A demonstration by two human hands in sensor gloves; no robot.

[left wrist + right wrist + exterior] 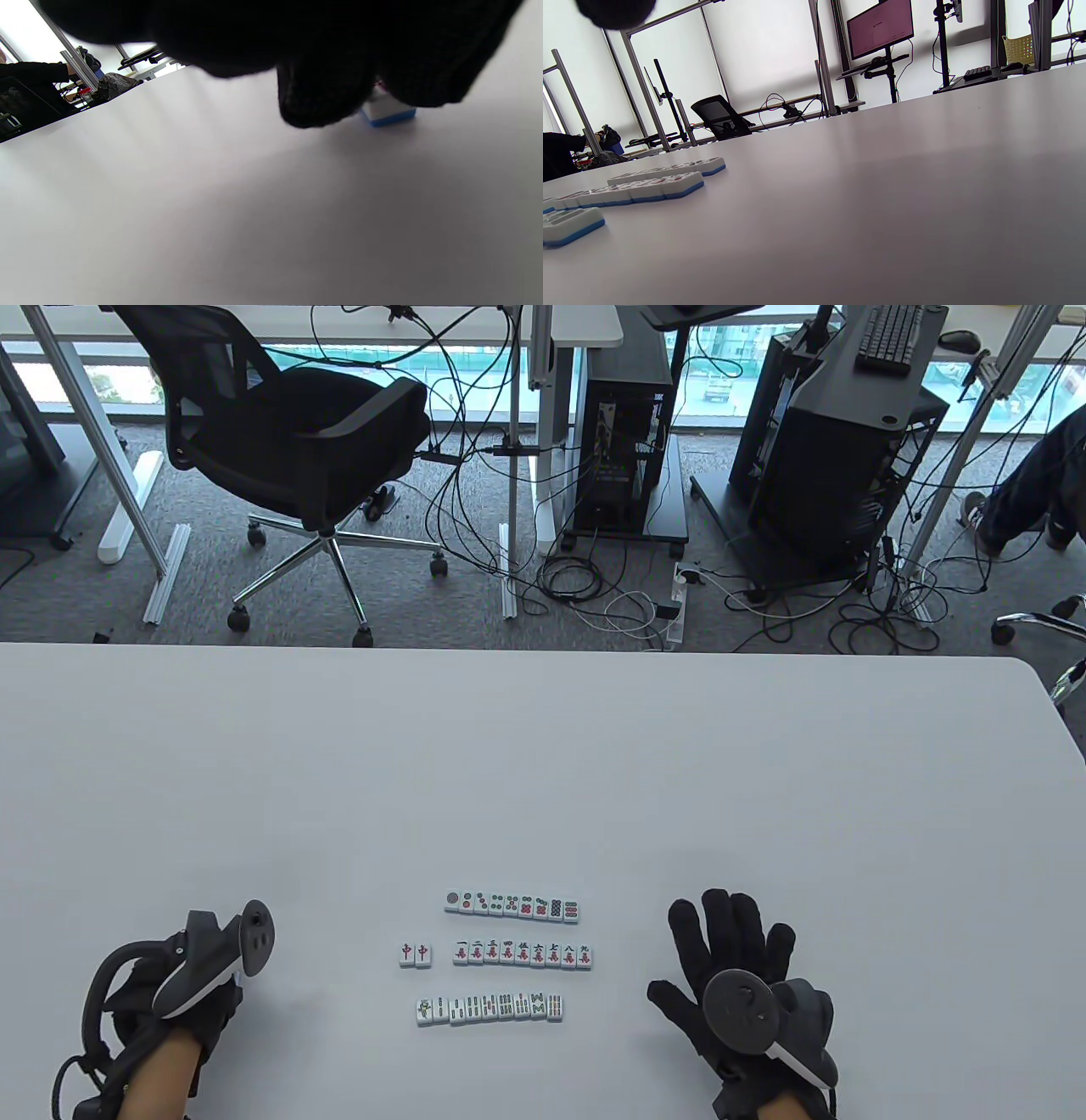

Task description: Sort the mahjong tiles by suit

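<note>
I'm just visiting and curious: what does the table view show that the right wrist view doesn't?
Only the table view shows both gloved hands, the left hand and the flat, spread right hand, plus two red tiles set apart and the tile faces. Only the right wrist view shows a pink monitor and the tiles' blue undersides. Both show the tile rows on the white table.

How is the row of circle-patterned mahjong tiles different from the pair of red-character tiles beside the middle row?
The row of circle-patterned white mahjong tiles is long, with many tiles; the pair of red-character tiles has just two. The circle row lies farthest from the hands; the pair sits left of the middle row, apart from it. Circle faces vary; the pair's faces match. Both lie flat, face up.
</note>
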